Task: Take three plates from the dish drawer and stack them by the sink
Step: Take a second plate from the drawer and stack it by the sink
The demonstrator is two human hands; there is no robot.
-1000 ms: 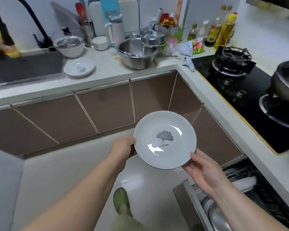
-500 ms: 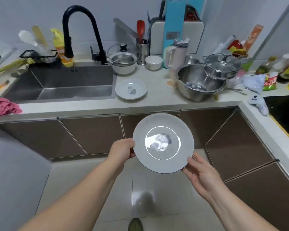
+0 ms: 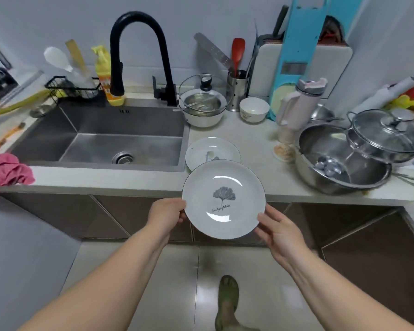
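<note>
Two bare hands hold a white plate (image 3: pixel 224 199) with a grey leaf print in the air, just in front of the worktop's (image 3: pixel 256 144) front edge. The left hand (image 3: pixel 169 215) is closed on the plate's left rim; the right hand (image 3: pixel 279 231) grips its lower right rim, fingers under the plate. The plate faces up, tilted slightly toward the viewer. Behind it, a second plate (image 3: pixel 212 152) lies flat on the worktop, just beside the right edge of the sink (image 3: pixel 105 137), partly covered by the held plate.
</note>
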